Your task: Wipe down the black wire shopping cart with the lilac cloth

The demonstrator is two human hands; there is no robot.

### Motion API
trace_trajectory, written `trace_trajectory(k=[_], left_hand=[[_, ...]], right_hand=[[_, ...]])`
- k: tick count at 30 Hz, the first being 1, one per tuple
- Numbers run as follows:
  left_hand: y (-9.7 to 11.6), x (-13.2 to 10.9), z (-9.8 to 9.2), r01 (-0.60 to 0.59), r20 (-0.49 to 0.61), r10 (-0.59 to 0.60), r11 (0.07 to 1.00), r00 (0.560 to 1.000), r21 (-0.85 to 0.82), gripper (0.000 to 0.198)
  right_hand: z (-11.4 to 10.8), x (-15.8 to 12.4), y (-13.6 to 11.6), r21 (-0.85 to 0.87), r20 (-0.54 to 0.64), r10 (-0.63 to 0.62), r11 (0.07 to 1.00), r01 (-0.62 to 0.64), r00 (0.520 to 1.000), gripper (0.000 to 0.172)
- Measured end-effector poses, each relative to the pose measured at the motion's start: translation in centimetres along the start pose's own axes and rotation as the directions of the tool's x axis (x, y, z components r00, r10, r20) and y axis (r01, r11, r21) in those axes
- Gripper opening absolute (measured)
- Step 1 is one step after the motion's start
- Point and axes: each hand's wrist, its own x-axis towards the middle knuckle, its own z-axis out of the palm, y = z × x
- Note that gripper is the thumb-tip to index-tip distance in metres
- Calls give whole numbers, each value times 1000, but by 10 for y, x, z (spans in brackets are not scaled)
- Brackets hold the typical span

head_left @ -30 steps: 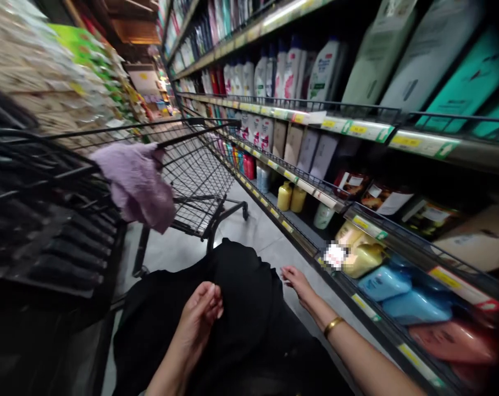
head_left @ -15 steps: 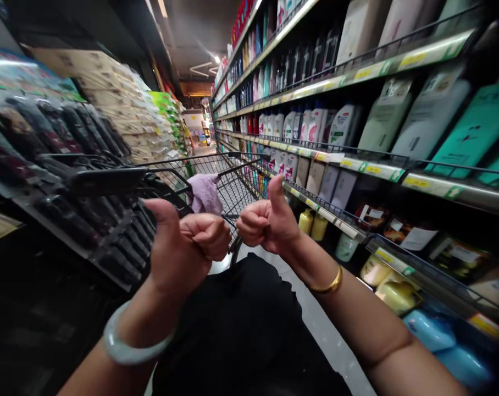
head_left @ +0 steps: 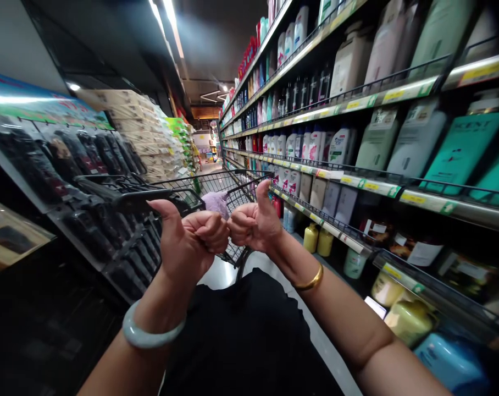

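Observation:
My left hand (head_left: 188,236) is curled into a fist with its thumb pointing up, and nothing shows in it. A pale jade bangle (head_left: 153,336) circles that wrist. Facing it, my right hand (head_left: 255,219) makes the same thumb-up fist, also holding nothing, with a gold bangle (head_left: 312,279) on the wrist. The knuckles of both fists meet or nearly meet in front of my body. Just beyond them stands a black wire shopping cart (head_left: 179,182), its handle to the left. A lilac cloth (head_left: 215,203) hangs at the cart, partly hidden by my left hand.
Tall shelves (head_left: 356,184) of shampoo and pump bottles run along the right. Packaged dark items hang on a display rack (head_left: 80,203) at left, with stacked pale boxes (head_left: 138,135) behind. The aisle floor (head_left: 274,269) continues ahead between them.
The fists have come closer together, from a small gap to about touching. The view has tilted upward, showing more ceiling, and the cart appears slightly lower and further right.

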Motion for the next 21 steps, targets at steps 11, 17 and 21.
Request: trace_trajectory(k=[11,17,21], left_hand=[[75,-24,-61,-181,-18,473,372,881,910,85],[107,5,-118,-6,-50,535,101,843,995,105],[103,28,-140,69,-156,282,298,947,952,116]], right_hand=[[-40,82,68,-929,-320,-500,333,-163,805,82],[-63,82,56,-924,-250,-507,379,-48,825,42],[-22,89,44,-904,-206,-687,407,134,697,25]])
